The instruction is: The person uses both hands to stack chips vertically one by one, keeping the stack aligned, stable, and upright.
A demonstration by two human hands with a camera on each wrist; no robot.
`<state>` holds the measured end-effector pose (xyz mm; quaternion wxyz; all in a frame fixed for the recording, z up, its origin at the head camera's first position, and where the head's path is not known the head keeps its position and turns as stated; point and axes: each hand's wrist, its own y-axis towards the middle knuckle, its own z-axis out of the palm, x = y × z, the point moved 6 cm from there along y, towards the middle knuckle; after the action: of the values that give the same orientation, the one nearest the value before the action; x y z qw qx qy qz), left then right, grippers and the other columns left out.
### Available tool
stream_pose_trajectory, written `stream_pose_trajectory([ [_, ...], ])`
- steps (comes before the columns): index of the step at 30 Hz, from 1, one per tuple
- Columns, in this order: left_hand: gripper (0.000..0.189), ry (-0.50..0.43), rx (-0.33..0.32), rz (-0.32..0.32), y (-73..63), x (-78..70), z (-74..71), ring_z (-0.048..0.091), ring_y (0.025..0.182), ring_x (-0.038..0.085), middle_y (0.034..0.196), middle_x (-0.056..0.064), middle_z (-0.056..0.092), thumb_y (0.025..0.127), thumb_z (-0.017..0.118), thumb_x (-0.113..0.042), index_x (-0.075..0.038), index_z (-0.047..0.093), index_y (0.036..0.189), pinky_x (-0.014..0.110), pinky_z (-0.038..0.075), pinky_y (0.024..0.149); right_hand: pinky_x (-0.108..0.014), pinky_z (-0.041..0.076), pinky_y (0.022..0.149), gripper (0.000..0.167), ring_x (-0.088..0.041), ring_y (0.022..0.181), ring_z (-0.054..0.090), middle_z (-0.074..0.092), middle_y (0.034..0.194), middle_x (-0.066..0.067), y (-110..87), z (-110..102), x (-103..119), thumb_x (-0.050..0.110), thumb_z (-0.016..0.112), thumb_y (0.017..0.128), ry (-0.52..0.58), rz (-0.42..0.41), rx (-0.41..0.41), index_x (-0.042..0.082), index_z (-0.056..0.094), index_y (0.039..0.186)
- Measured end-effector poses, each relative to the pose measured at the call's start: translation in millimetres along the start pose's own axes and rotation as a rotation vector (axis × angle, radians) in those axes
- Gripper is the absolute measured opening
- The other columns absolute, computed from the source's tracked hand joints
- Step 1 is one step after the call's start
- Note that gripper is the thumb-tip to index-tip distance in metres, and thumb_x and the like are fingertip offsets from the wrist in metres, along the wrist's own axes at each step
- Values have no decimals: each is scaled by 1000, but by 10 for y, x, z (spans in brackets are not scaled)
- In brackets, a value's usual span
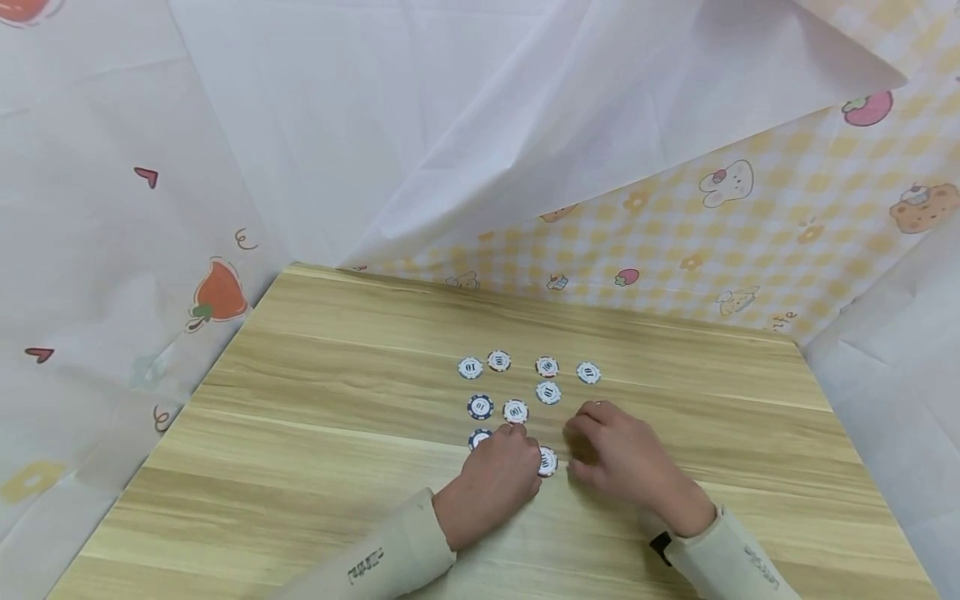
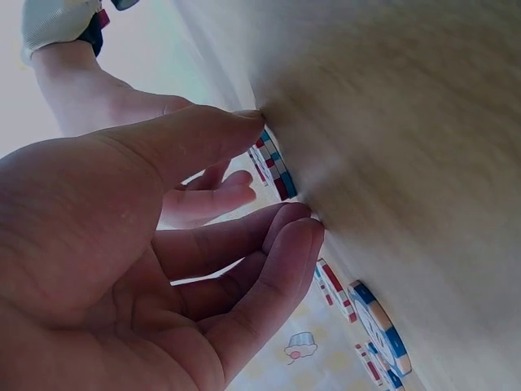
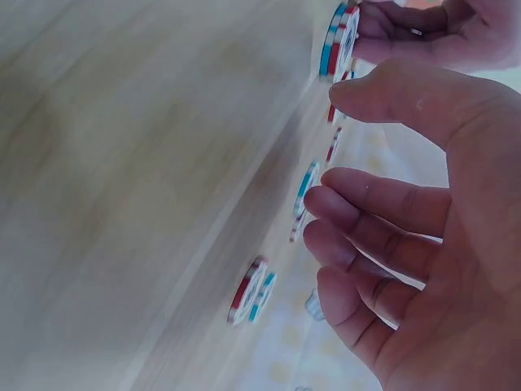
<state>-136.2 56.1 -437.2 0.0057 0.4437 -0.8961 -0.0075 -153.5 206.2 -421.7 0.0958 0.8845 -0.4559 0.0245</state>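
1. At the grip: a person's left hand [image 1: 491, 475] bends its fingers down, thumb opposed, around the near edge of a flat chip stack [image 1: 551, 461]; whether the fingers actually pinch it, one cannot tell.
2. The stack, red edge above teal in the wrist views, sits on the counter [image 1: 712, 392] just right of the left hand, partly covered by it. Round, it offers no long axis. The left hand is nearer; the right thumb is just beside.
3. Facing it, the right hand [image 1: 618, 454] is loosely spread, thumb and fingers parted with nothing between them.
4. The forearms slant inward from the lower edge, palms turned toward each other; a black band [image 1: 662, 546] shows at the right cuff.
5. Farther out, a dark-blue-edged chip [image 1: 477, 437] peeks from behind the left hand, and a chip marked 100 [image 1: 515, 411] lies just beyond its knuckles. More chips spread behind, before a yellow-checked curtain [image 1: 660, 225].
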Motion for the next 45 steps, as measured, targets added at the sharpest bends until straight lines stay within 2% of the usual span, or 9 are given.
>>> stream_pose_trajectory([
  [7, 30, 18, -3, 5, -7, -8, -22, 67, 83, 13, 91, 4, 73, 96, 84, -37, -8, 84, 101, 24, 59, 71, -48, 62, 88, 45, -29, 110, 70, 73, 121, -10, -38, -22, -212, 25, 94, 82, -2, 53, -7, 3, 79, 119],
  [17, 29, 17, -17, 13, -4, -11, -33, 67, 83, 13, 90, 4, 73, 96, 85, -36, -7, 84, 99, 23, 59, 69, -47, 62, 80, 43, -28, 100, 71, 73, 116, -10, -42, -18, -528, 23, 92, 82, 11, 76, -52, 1, 79, 116],
  [23, 28, 9, -26, 13, -3, -15, -40, 67, 82, 13, 88, 4, 73, 95, 86, -36, -8, 84, 98, 23, 58, 70, -42, 59, 74, 39, -20, 90, 65, 71, 110, -6, -42, 26, -677, 25, 92, 83, 19, 116, -18, 4, 80, 114],
  [32, 26, -3, -19, -1, -3, -20, -45, 67, 81, 12, 87, 3, 73, 94, 86, -34, -8, 84, 95, 23, 58, 69, -40, 57, 73, 34, -14, 86, 59, 68, 104, 0, -22, 44, -773, 25, 90, 85, 48, 157, 41, 6, 80, 112],
  [37, 23, 1, -39, -5, -3, -21, -51, 66, 80, 12, 85, 3, 72, 94, 86, -31, -8, 83, 91, 22, 57, 66, -40, 55, 72, 31, -14, 83, 57, 65, 99, 1, 20, 41, -792, 22, 90, 85, 47, 176, 59, 4, 80, 108],
  [45, 19, 21, -69, 4, -3, -32, -64, 66, 78, 12, 81, 2, 71, 92, 86, -28, -10, 82, 87, 23, 57, 68, -40, 53, 71, 29, -15, 79, 54, 62, 91, 3, 93, 45, -798, 22, 90, 87, 63, 202, 112, 3, 79, 105],
])
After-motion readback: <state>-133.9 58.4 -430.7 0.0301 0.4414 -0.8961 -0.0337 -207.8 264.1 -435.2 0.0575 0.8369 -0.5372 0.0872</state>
